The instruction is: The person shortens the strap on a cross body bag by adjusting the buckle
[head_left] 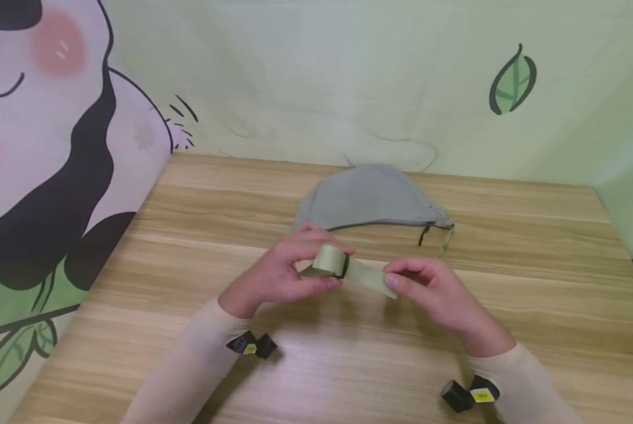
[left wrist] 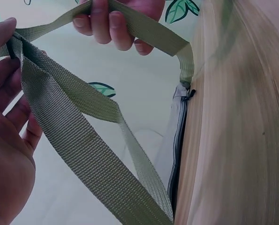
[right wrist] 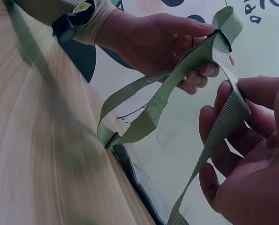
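Observation:
A grey waist bag (head_left: 369,194) lies on the table, its green webbing strap (head_left: 369,278) raised in front of it. The left hand (head_left: 279,265) pinches the strap at a black slider buckle (head_left: 345,266), where the webbing bulges up in a small loop. To its right, the right hand (head_left: 438,288) pinches the strap between thumb and fingers, and the stretch between the hands looks fairly straight. In the right wrist view, folded webbing (right wrist: 148,119) runs from the left hand down to the bag's end. A dark zipper (left wrist: 179,140) edges the bag in the left wrist view.
The wood-grain table (head_left: 189,235) meets a pale green printed backdrop (head_left: 305,76) behind the bag. A panda drawing covers the left side. Black devices (head_left: 247,344) sit on both wrists over light sleeves.

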Motion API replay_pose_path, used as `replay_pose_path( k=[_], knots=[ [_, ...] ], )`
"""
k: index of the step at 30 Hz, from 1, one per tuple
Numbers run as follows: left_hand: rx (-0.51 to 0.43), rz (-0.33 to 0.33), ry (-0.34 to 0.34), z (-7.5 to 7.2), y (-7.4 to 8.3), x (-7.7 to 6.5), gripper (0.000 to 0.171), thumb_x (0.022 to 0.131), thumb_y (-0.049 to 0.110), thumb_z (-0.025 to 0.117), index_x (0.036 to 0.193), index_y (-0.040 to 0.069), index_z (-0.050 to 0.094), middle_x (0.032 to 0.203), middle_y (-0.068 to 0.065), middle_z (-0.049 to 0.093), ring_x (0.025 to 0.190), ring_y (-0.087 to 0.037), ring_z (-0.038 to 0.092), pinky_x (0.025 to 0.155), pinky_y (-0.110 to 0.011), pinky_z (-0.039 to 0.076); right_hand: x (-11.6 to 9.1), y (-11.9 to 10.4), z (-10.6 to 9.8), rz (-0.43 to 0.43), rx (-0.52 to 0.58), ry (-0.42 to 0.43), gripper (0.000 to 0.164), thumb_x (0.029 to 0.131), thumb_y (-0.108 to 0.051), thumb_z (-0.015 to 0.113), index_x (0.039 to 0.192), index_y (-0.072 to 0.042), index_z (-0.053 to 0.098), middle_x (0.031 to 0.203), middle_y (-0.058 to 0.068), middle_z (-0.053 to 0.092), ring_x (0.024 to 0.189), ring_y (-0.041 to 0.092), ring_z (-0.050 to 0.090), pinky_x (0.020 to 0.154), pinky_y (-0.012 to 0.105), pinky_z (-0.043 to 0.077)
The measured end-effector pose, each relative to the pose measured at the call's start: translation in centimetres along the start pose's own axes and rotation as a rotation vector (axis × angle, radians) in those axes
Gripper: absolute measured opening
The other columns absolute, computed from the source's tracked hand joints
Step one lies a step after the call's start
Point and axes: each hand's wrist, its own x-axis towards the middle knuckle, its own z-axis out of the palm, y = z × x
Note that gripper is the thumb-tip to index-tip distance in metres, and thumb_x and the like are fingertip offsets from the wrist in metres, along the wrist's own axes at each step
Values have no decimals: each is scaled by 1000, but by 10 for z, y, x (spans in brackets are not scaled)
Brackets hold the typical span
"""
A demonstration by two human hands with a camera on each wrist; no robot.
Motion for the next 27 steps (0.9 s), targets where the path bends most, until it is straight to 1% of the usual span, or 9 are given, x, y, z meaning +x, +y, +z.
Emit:
replay_pose_path(
  k=[3, 5, 8, 10, 14, 16, 19, 22, 27],
  knots=[
    [-23, -9, 3, 1, -1, -1, 35, 77, 15, 77, 110, 6, 68, 107, -3, 70, 101, -15, 59, 85, -35, 40, 1, -3, 1, -35, 62, -32, 13, 94, 1, 53, 101, 2, 64, 86, -2, 68, 79, 13, 61, 73, 28, 50],
    [-33, -30, 0, 2, -1, -2, 38, 76, 14, 78, 111, 6, 68, 109, -4, 70, 100, -16, 56, 84, -34, 40, 3, -5, 3, -50, 91, -53, 13, 94, 2, 52, 100, 2, 63, 83, 2, 68, 79, 17, 62, 73, 29, 51],
    [-36, -65, -14, 4, -1, -3, 40, 76, 15, 80, 112, 6, 67, 111, -2, 68, 99, -16, 51, 85, -33, 40, 4, -9, 6, -43, 100, -51, 13, 94, 0, 53, 100, -1, 64, 80, 6, 67, 78, 21, 62, 72, 29, 51],
    [-34, -85, -23, 6, 0, -3, 41, 75, 15, 80, 113, 7, 67, 112, -1, 68, 98, -16, 49, 84, -33, 39, 6, -12, 9, -19, 104, -32, 12, 94, -1, 55, 100, -3, 65, 78, 6, 67, 77, 20, 61, 72, 29, 51],
    [-34, -110, -28, 7, 1, -3, 44, 74, 13, 82, 114, 8, 66, 111, -1, 68, 99, -16, 48, 84, -32, 39, 8, -17, 14, 49, 161, 35, 12, 93, -3, 59, 104, -2, 62, 81, 3, 67, 74, 14, 63, 73, 29, 53],
    [-33, -122, -26, 7, 2, -3, 45, 73, 12, 82, 114, 8, 66, 111, -1, 68, 99, -16, 48, 84, -32, 39, 8, -19, 16, 73, 173, 75, 13, 91, -5, 62, 104, -2, 60, 82, 3, 67, 73, 13, 64, 74, 28, 54],
    [-27, -145, -19, 8, 2, -3, 45, 72, 13, 83, 114, 8, 66, 111, 0, 68, 98, -15, 47, 83, -31, 40, 8, -21, 19, 71, 133, 127, 13, 90, -7, 64, 101, -3, 60, 80, 4, 67, 72, 15, 64, 71, 28, 54],
    [-11, -168, -19, 8, 3, -3, 45, 73, 16, 83, 115, 10, 67, 111, 1, 68, 97, -14, 47, 83, -30, 40, 8, -22, 22, 29, 60, 165, 9, 90, -7, 65, 97, -5, 62, 78, 5, 68, 73, 17, 63, 66, 28, 52],
    [28, -159, -43, 9, 1, -2, 45, 74, 20, 82, 116, 13, 66, 112, 3, 68, 98, -12, 47, 85, -30, 37, 8, -22, 25, -57, -19, 187, 10, 89, -3, 64, 96, -8, 63, 79, 7, 68, 75, 18, 63, 59, 26, 47]
  ],
)
